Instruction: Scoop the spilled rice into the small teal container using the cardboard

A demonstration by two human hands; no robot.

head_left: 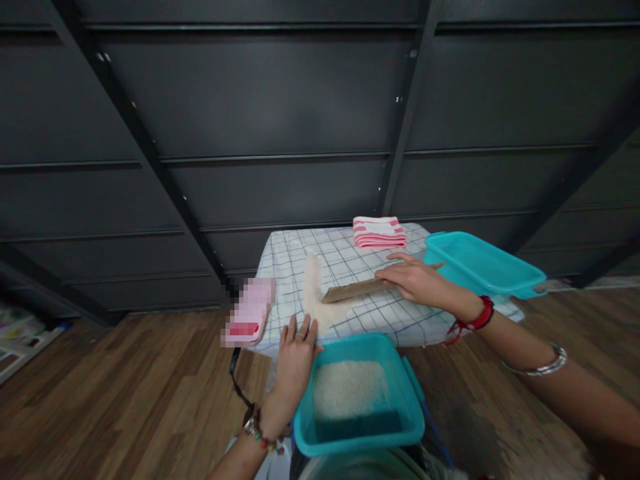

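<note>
My right hand [413, 277] grips one end of a flat brown strip [353, 291], which looks like cardboard. The strip's far end touches a spread of pale grains [313, 283], which look like rice, on the checked cloth [287, 257]. My left hand [296, 357] rests at the cloth's near edge, fingers stretched out, with its thumb by the rim of a teal plastic container [360, 445]. More pale grains [350, 387] lie inside that container, which sits below the table's near edge, close to my body.
A second teal container [490, 263] stands on the table's right side, beyond my right forearm. A folded pink-and-white towel [379, 232] lies at the back. On the left edge is a pink, partly blurred flat object [253, 310]. A dark panelled wall [280, 100] rises behind the table.
</note>
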